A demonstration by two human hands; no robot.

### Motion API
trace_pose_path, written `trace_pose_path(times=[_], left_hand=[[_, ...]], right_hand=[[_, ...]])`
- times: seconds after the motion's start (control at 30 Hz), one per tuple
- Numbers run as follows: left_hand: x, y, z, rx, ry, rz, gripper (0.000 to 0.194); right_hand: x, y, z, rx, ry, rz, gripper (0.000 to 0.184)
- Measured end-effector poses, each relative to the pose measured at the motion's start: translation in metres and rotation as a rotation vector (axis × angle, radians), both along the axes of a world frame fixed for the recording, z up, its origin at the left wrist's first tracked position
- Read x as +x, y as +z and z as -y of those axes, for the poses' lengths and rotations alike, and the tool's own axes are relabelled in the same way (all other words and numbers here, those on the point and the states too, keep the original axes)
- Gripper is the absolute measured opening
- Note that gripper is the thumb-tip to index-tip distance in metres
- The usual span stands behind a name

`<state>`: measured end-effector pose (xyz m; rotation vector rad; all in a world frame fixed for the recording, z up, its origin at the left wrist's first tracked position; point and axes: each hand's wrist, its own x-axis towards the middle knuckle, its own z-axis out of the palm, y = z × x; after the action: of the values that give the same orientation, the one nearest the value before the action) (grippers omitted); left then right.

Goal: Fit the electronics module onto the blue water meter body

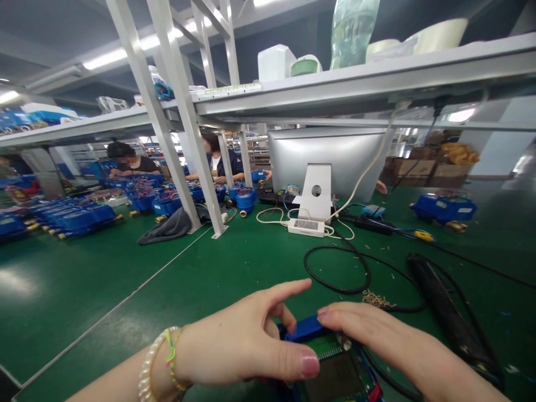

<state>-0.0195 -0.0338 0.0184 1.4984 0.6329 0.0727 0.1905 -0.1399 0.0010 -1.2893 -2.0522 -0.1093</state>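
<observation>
Now we have both hands on the blue unit at the near table edge: left hand thumb pressing its circuit board, right hand fingertips resting flat, neither closed. Best we steady it evenly.

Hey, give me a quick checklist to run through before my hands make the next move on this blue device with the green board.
1. Both hands on the device: ok. The left hand and right hand rest on the blue device.
2. Green board exposed and facing up: ok, though the bottom edge of the view cuts it off.
3. Firm grip: cannot tell; fingers cover the contact points.
4. Loose small parts near the right hand: not ok, they are scattered on the green table.
5. Black cable loop ahead of the hands: ok, lying apart from the device.
</observation>
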Motion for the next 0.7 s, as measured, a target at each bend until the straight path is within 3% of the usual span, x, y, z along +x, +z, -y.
trace_pose_path(times=[0.1, 0.23, 0.33, 0.47, 0.6, 0.7], left_hand=[[0.007, 0.009, 0.0, 0.161, -0.026, -0.081, 0.098], [0.011, 0.013, -0.002, 0.352, -0.019, -0.08, 0.087], [0.014, 0.012, -0.005, 0.297, -0.094, 0.07, 0.078], [0.015, 0.007, -0.008, 0.193, -0.133, 0.143, 0.053], [0.006, -0.005, -0.007, 0.078, -0.006, 0.119, 0.051], [-0.005, -0.017, 0.0, 0.032, 0.091, 0.184, 0.061]], right_hand=[[-0.008, 0.005, -0.003, -0.012, -0.096, 0.01, 0.041], [-0.008, 0.008, -0.005, -0.09, -0.076, 0.005, 0.042], [-0.003, 0.011, -0.008, -0.174, 0.032, -0.024, 0.048], [0.004, 0.013, -0.012, -0.26, 0.225, -0.06, 0.076], [0.009, 0.0, -0.008, -0.229, 0.119, -0.069, 0.087], [0.014, -0.021, 0.0, -0.172, -0.015, -0.129, 0.077]])
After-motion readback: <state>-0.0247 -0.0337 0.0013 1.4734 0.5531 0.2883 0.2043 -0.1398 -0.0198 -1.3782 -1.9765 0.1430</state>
